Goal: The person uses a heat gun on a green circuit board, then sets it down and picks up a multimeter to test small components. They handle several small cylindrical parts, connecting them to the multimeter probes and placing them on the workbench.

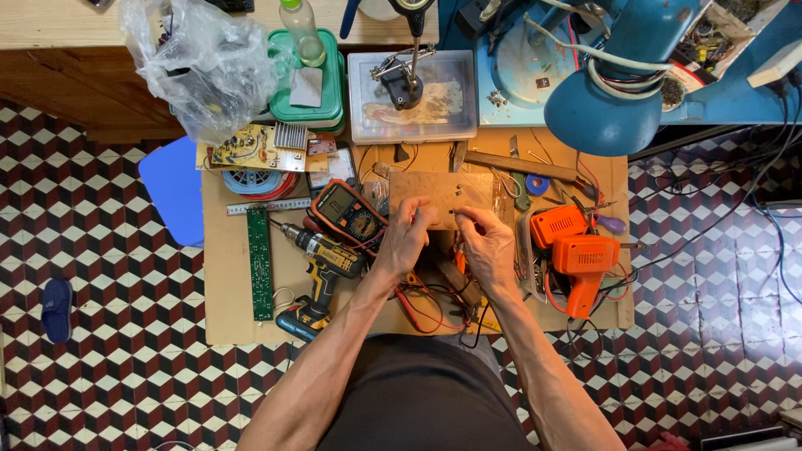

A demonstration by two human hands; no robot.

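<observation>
Head view: a brown board (pixel 441 194) lies mid-table, just beyond both hands. The left hand (pixel 407 236) pinches its near edge; the right hand (pixel 487 242) fingers curl narrowly on it, beside the orange soldering gun (pixel 582 260).

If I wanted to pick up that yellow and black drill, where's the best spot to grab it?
Probably the handle. The drill lies flat on the board, its chuck toward the ruler, its handle running toward the near edge to the battery foot. Come from the left, over the green strip; that side is free, while the left hand and red wires crowd the right.
</observation>
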